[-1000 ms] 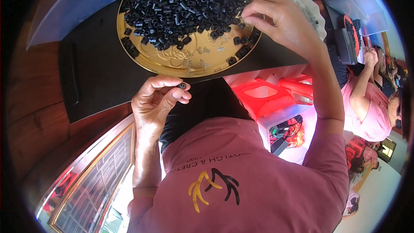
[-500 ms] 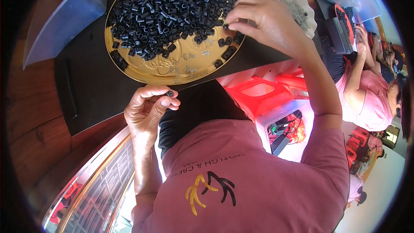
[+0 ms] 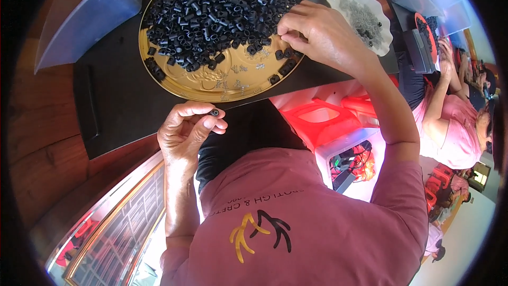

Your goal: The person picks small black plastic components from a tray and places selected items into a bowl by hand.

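A round, embossed golden metallic tray (image 3: 182,80) bears heaped hollow black pieces (image 3: 222,13). Off its near rim, the left hand (image 3: 182,130) pinches a small black cylinder (image 3: 214,112); over its right rim, the right hand (image 3: 328,37) curls, its grip indiscernible.

The person wears a T-shirt (image 3: 328,233) of dusty pink colour, with short sleeves (image 3: 400,185). Across its front runs small dark lettering (image 3: 264,200), and near it there are two branching shapes, like antlers: a yellow shape (image 3: 241,239) and a black shape (image 3: 279,230). The trousers (image 3: 241,130) are black. The left hand (image 3: 185,130) and the right hand (image 3: 323,37) are bare.
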The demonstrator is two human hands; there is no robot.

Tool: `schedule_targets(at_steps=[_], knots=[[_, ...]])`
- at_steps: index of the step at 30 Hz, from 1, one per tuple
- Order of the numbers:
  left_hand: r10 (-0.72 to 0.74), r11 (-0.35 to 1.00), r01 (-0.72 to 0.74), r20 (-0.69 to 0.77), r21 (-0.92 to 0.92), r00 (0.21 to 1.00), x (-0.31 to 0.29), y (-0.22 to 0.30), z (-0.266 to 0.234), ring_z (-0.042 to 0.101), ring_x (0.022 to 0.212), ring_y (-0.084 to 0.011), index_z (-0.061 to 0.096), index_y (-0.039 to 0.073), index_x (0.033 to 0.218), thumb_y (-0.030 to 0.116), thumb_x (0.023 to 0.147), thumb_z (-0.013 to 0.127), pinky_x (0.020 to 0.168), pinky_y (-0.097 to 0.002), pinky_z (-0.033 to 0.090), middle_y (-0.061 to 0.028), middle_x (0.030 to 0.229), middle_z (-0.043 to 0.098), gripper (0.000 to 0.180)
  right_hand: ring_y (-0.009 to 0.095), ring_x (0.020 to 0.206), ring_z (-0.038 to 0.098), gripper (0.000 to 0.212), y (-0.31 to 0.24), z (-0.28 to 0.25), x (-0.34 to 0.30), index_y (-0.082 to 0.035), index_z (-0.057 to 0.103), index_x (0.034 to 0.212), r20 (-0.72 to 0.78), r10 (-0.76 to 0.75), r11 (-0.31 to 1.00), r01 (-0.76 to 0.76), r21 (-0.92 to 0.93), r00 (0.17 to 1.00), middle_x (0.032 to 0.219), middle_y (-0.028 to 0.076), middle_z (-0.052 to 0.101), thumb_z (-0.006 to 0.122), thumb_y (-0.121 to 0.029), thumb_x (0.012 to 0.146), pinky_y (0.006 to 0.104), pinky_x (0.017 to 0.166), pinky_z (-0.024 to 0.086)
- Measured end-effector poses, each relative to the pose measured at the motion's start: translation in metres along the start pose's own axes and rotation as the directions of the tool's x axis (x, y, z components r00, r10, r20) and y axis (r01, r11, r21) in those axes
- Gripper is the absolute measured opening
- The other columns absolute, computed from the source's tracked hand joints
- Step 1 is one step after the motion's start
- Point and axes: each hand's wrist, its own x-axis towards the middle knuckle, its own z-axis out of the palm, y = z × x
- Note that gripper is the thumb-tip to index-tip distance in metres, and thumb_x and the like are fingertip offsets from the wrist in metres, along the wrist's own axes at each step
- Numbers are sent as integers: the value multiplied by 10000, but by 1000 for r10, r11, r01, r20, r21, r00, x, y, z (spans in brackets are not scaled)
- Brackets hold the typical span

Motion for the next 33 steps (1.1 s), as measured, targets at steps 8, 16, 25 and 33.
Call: schedule_targets(at_steps=[8, 16, 25, 33], knots=[[15, 988, -4, 74, -151, 997, 12, 5, 10, 681, 770, -191, 588, -32, 1087, -29, 897, 625, 739, -313, 577, -165, 917, 676, 193, 123, 751, 590, 139, -10, -10, 1, -51, 678, 1009, -63, 266, 858, -206, 471, 962, 856, 33, 621, 637, -104, 887, 247, 692, 486], [-8, 987, 25, 111, -160, 994, 25, 9, 32, 676, 811, -190, 590, -43, 1074, -24, 894, 632, 730, -302, 572, -167, 946, 667, 186, 83, 724, 594, 254, -35, -2, 1, -15, 671, 1088, 298, 309, 81, -337, 938, 903, 900, 36, 661, 677, -192, 907, 244, 705, 522], [-10, 978, 29, 95, -206, 995, 35, 11, 38, 671, 791, -177, 598, -31, 1074, -5, 900, 635, 712, -289, 570, -149, 945, 673, 181, 93, 717, 589, 270, -65, 2, 2, 10, 672, 1080, 385, 280, -50, -387, 921, 879, 873, 71, 669, 667, -203, 913, 261, 709, 543], [-21, 979, 39, 93, -201, 995, 37, 10, 35, 672, 789, -170, 599, -28, 1077, -2, 894, 644, 699, -284, 572, -136, 937, 677, 190, 108, 728, 586, 233, -74, -5, 3, 41, 653, 1079, 372, 282, 47, -400, 915, 884, 847, 80, 647, 611, -144, 944, 278, 657, 531]])
